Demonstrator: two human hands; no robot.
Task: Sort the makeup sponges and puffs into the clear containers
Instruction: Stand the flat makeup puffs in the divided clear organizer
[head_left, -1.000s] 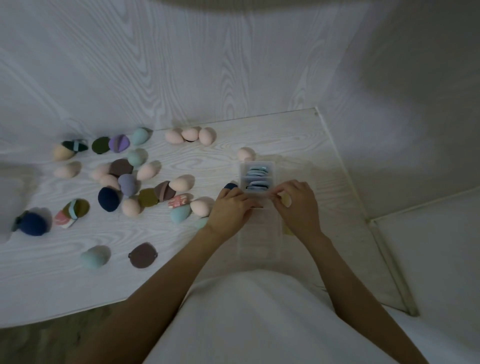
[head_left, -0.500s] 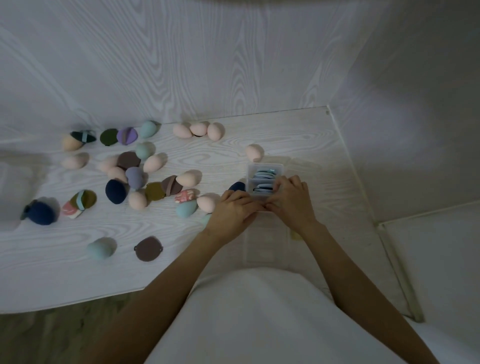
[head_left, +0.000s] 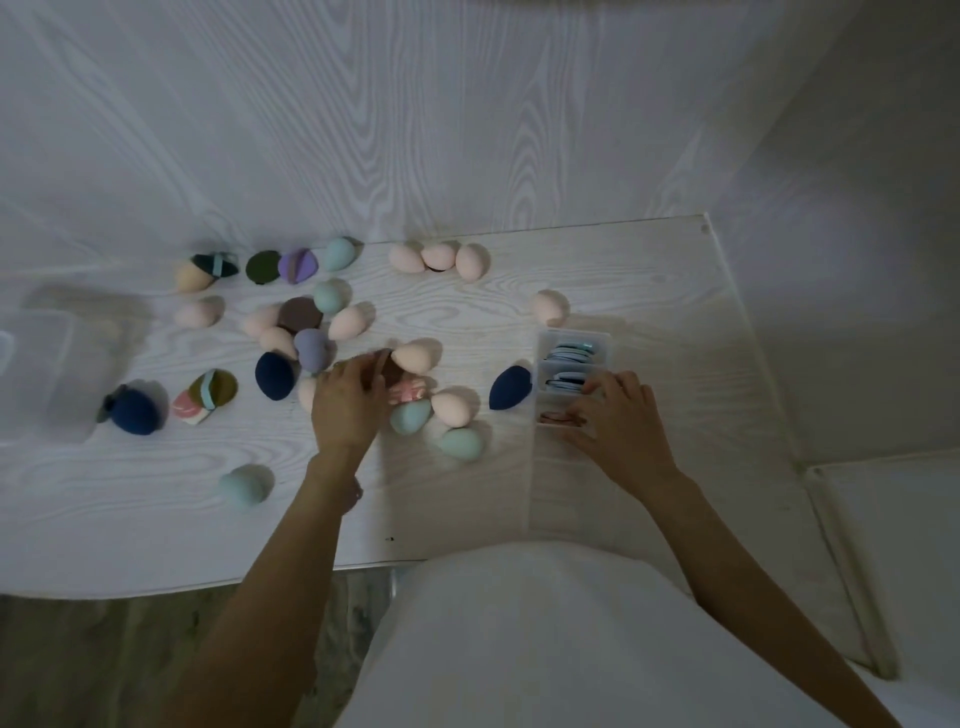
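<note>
A narrow clear divided container (head_left: 544, 340) lies at the table's right. Its two far compartments hold light blue puffs (head_left: 571, 354), and a pink puff (head_left: 554, 416) lies in the one behind them. My right hand (head_left: 621, 415) rests on the container, its fingers over the pink puff's compartment. My left hand (head_left: 345, 400) is in the loose pile at the centre, fingers pinching a brown puff (head_left: 390, 370) beside a peach egg sponge (head_left: 415, 356). A pink striped puff (head_left: 408, 392), a teal sponge (head_left: 410, 415) and a navy sponge (head_left: 510, 387) lie close by.
Several more sponges and puffs are scattered over the left and back of the white table (head_left: 623, 280). A second clear container (head_left: 57, 364) stands at the far left. A wall rises right behind the table, and the table's right edge is near the divided container.
My left hand has left the divided container and moved left into the pile onto the brown puff. My right hand stays at the container, where a pink puff now shows.
</note>
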